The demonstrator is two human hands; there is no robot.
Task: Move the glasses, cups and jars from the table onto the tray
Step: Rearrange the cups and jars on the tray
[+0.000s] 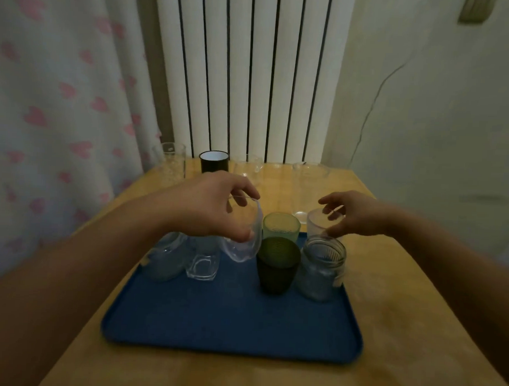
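Placing step, both hands busy over the far half of the blue tray (231,330)

Left hand (212,205) grips a clear tumbler (244,235) from above, fingers on the rim, thumb on the near wall; the glass is tilted and hangs over the middle of the tray's far part, base apparently not yet down (blur makes contact hard to judge)

Right hand (359,213) pinches the rim of a frosted cup (323,222) at the tray's far right corner, just behind the glass jar (321,267); whether it rests on tray or table cannot be told

Already on the tray: two clear glasses at left (184,259), a dark green cup (276,265), a pale green cup (281,225) behind it, the jar at right

Left on the table by the radiator (251,77): tall clear glass (170,164), black cup (214,161), small clear glass (250,166), wide clear glass (308,191)

Judgement: roughly half done. Next, level the tumbler and lower it into the gap between the clear glasses and the green cups, a tight fit, so knocking neighbours is the risk; then let go and reach for the back row
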